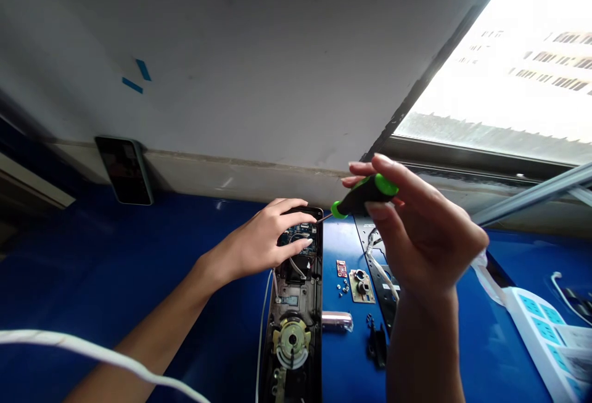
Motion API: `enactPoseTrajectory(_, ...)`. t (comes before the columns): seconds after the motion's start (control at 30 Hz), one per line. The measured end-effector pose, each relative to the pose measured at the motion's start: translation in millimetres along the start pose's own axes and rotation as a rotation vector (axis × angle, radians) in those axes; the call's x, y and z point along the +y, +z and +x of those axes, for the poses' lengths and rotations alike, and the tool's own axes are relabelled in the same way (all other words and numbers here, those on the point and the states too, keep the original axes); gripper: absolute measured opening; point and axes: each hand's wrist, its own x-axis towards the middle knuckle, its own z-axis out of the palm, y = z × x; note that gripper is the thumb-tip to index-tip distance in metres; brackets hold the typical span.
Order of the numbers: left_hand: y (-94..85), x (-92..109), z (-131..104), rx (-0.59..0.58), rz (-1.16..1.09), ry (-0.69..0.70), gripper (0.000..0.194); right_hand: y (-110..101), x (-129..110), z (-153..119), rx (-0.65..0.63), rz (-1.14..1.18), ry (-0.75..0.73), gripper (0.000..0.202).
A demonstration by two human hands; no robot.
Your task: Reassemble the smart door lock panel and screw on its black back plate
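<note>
Loose screws (343,289) dot the blue table (139,267) by a wall (254,51); the splayed left hand (272,233) partly hides a circuit board (303,228), the right hand (411,224) grips a screwdriver (361,197).

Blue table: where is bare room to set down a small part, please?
Widest: left, between the dark leaning phone, left forearm and white cable. Smaller: between right forearm and white power strip. Crowded: right of the long black opened device, with red circuit board and silver screws.
</note>
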Motion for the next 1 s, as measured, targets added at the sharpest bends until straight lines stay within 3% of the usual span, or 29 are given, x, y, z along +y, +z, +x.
enactPoseTrajectory(0.2,1.3,0.0,-0.6,-0.01,0.005,-0.017,0.041,-1.1,0.9,-1.2,0.07,-0.11,0.003,0.036)
enactPoseTrajectory(0.33,1.2,0.5,-1.0,-0.012,0.0,-0.013,0.041,-0.6,-1.1,-0.3,0.008,-0.04,0.014,0.044)
enactPoseTrajectory(0.5,2.0,-0.8,-0.3,0.011,0.015,-0.005,0.042,-2.0,2.4,-1.1,0.092,-0.136,-0.042,0.042)
enactPoseTrajectory(0.57,1.9,-0.8,-0.2,0.008,0.015,-0.006,0.041,-0.3,1.3,-1.1,0.076,-0.125,-0.015,0.036)
enactPoseTrajectory(0.7,1.9,-0.6,-0.2,0.008,0.01,-0.008,0.04,1.9,-0.8,-0.9,0.038,-0.045,0.001,0.044)
enactPoseTrajectory(0.87,2.4,0.3,0.8,0.011,0.016,-0.02,0.04,-2.0,5.1,-1.5,0.074,-0.102,-0.048,0.043)
enactPoseTrajectory(1.0,1.9,1.1,0.6,0.02,0.01,-0.018,0.039,-2.0,5.4,-1.8,0.012,-0.087,-0.02,0.047)
